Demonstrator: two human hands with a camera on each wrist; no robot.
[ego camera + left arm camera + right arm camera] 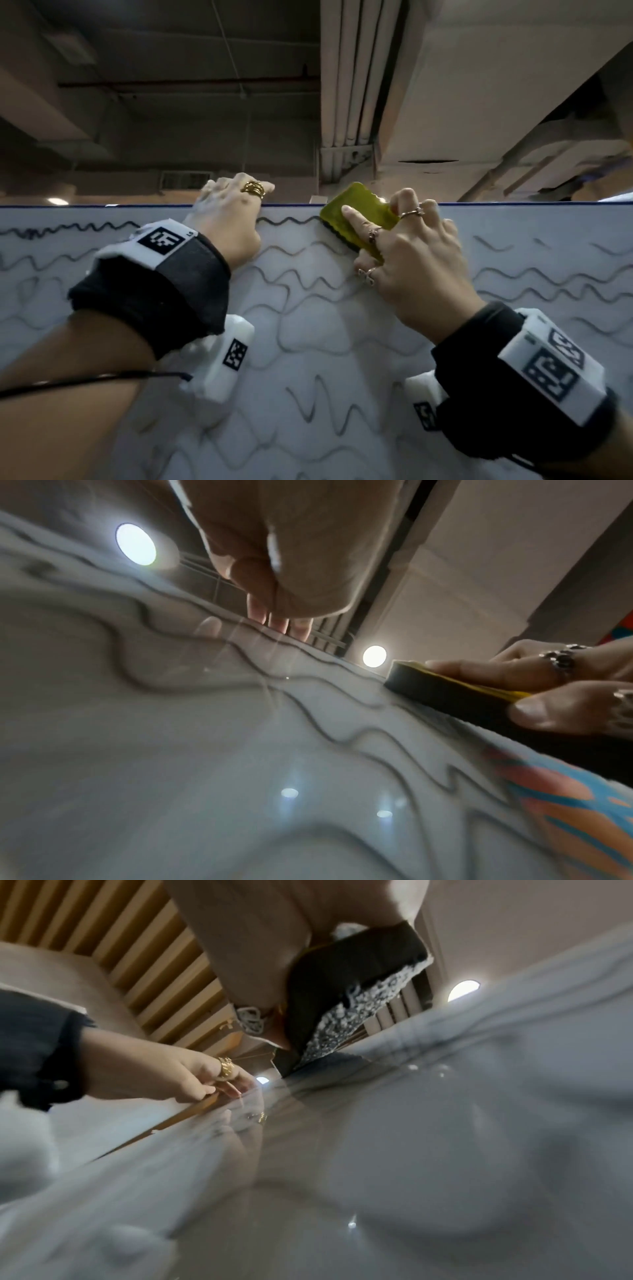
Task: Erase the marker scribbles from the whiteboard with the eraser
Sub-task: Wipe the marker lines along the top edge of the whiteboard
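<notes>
The whiteboard [308, 342] stands upright and is covered with wavy dark marker scribbles [291, 222]. My right hand [404, 253] grips a yellow eraser [363, 212] with a black felt underside, pressing it against the board's top edge at the end of the top wavy line. My left hand [233, 212] hooks its fingers over the top edge of the board, just left of the eraser. In the left wrist view the eraser [445, 691] lies flat against the board [205, 750] under my right hand's fingers [496, 669]. The right wrist view shows the eraser's felt [346, 1015] tilted against the board [411, 1150].
Scribbles to the right of the eraser [548, 274] look fainter and broken. Above the board hang ceiling pipes [352, 85] and ducts [513, 68]. A cable [85, 380] runs along my left forearm.
</notes>
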